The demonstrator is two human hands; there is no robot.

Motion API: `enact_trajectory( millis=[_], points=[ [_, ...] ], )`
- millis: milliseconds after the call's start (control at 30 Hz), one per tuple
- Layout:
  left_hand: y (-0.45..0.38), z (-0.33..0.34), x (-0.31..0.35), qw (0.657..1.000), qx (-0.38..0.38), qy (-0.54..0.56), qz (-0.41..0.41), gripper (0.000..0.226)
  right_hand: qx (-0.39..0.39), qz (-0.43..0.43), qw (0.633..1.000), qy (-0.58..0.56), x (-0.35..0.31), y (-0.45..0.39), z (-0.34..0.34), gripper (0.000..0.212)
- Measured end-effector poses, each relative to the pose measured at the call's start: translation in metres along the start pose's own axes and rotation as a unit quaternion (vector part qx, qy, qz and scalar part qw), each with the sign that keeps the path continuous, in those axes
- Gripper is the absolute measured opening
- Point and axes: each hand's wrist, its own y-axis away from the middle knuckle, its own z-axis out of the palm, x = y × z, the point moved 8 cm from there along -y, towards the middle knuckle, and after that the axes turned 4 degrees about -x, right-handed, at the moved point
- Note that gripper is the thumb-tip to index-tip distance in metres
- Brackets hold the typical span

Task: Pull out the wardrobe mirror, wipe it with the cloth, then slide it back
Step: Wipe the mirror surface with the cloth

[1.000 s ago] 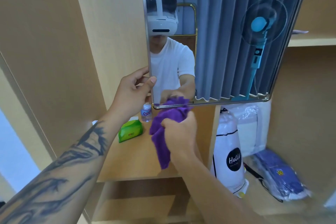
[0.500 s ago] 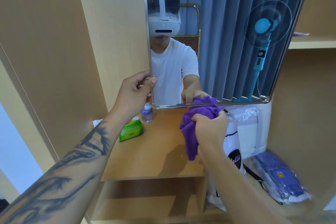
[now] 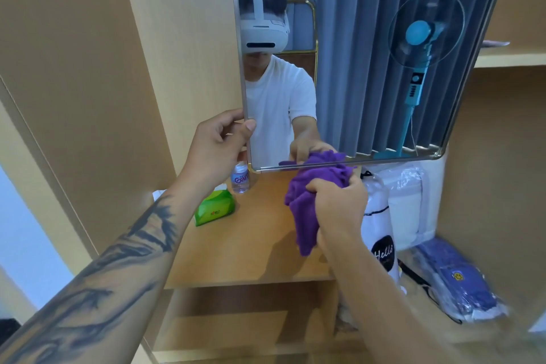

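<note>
I see the mirror (image 3: 369, 68) pulled out from the wardrobe. My left hand (image 3: 218, 148) pinches its left edge near the bottom corner. My right hand (image 3: 336, 204) clutches the bunched purple cloth (image 3: 310, 195), pressed against the mirror's bottom edge. A green packet (image 3: 214, 208) and small bottle (image 3: 240, 179) sit on the shelf (image 3: 251, 257).

Two bare forearms, no sleeves reaching the wrists. Left forearm (image 3: 97, 269) covered in a large dark tattoo of sweeping, branching strokes running from near the elbow up to the wrist. Left hand (image 3: 217, 148) unmarked, no rings or watch. Right forearm (image 3: 381, 289) plain, without ink; right hand (image 3: 336, 204) likewise bare of jewellery. Seen in reflection: a short-sleeved white T-shirt (image 3: 277, 103) and a white headset (image 3: 264, 34) with a broad white strap over dark hair.
</note>
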Motion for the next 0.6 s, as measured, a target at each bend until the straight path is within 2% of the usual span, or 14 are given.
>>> enact_trajectory(
  millis=[133, 233, 467, 600],
  points=[
    [-0.001, 0.001, 0.0, 1.0, 0.0, -0.001, -0.005, 0.03, 0.045, -0.001, 0.999, -0.003, -0.009, -0.018, -0.032, 0.033],
    [0.002, 0.004, 0.002, 1.0, -0.009, 0.006, 0.007, 0.018, 0.042, -0.007, 0.999, 0.006, -0.008, -0.013, -0.024, 0.034],
    [0.003, 0.002, 0.002, 1.0, 0.004, 0.006, 0.015, 0.018, -0.082, 0.043, 0.995, -0.022, 0.022, 0.029, 0.057, 0.042],
    [0.004, 0.0, 0.003, 1.0, 0.004, -0.005, 0.018, 0.021, -0.134, 0.045, 0.99, -0.024, 0.029, 0.04, 0.072, 0.042]
  ],
)
